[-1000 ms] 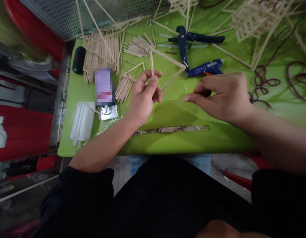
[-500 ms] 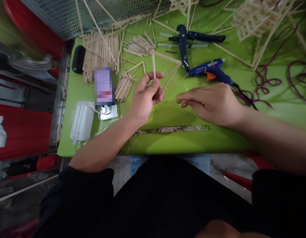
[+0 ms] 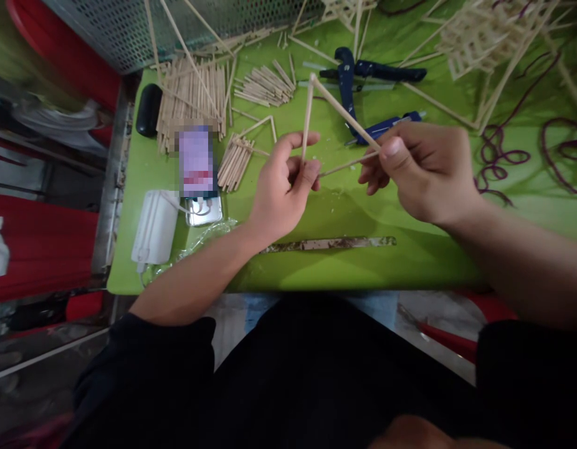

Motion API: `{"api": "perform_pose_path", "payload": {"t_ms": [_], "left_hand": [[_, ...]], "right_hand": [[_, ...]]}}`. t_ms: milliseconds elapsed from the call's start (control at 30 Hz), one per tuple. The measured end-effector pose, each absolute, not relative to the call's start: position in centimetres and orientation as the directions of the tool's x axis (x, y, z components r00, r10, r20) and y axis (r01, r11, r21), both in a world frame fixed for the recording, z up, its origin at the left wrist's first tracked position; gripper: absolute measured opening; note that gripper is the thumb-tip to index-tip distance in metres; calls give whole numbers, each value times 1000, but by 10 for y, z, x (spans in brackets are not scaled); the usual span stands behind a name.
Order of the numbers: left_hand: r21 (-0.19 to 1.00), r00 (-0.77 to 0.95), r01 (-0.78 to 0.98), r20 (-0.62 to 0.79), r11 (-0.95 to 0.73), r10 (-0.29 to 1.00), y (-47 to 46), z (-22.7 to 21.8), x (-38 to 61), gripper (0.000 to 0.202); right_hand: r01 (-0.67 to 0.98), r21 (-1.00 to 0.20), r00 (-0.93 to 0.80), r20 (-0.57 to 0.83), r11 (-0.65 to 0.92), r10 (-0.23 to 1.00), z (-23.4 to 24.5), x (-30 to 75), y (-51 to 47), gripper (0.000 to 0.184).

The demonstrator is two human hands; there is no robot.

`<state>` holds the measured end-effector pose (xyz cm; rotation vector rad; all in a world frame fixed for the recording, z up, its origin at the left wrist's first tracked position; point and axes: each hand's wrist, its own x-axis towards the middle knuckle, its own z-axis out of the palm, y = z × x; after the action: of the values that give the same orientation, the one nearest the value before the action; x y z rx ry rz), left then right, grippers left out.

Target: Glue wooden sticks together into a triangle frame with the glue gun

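Between my hands is a triangular frame of wooden sticks (image 3: pixel 343 111), held above the green table (image 3: pixel 326 274). My left hand (image 3: pixel 288 181) is closed on its left side, thumb and fingers pinching the lower left corner. At the right corner my right hand (image 3: pixel 424 168) pinches the frame between thumb and forefinger. The top corner points away from me. Behind my right hand lies a blue glue gun (image 3: pixel 377 130), partly covered by it. A blue-handled cutter (image 3: pixel 345 81) rests just beyond. Below the hands lies a flat patterned strip (image 3: pixel 330 243).
Piles of wooden sticks (image 3: pixel 192 100) lie at the back left, with a smaller bundle (image 3: pixel 235 163) nearer. A phone (image 3: pixel 195 162), a white power bank (image 3: pixel 154 227) and a black case (image 3: pixel 148 111) sit at left. Purple string (image 3: pixel 503 149) and stick structures (image 3: pixel 475 37) occupy the right.
My right hand has moved up and taken hold of the stick frame's right corner. The frame has turned, its top corner now pointing away from me. My left hand shifted slightly right.
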<state>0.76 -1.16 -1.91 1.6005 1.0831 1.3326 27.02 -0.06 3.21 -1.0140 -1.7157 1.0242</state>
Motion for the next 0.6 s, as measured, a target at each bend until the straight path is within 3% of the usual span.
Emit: {"api": "perform_pose_path", "payload": {"t_ms": [167,333,433,600], "left_hand": [[924,76,121,356,-363,931,-12,-16,8,38],[942,93,93,314,-322,945,-12,-7,8,34],[950,109,59,299,-306,948,-11,-4,5,39],[964,112,-22,267,-267,957,-8,0,2,40]], "right_hand": [[293,-897,-265,256,330,930,38,268,-7,57],[260,-910,-190,280,323,941,34,269,-8,49],[192,-931,-161,283,311,946,31,268,-8,44],[2,-963,-104,269,271,957,25,263,-2,53]]}}
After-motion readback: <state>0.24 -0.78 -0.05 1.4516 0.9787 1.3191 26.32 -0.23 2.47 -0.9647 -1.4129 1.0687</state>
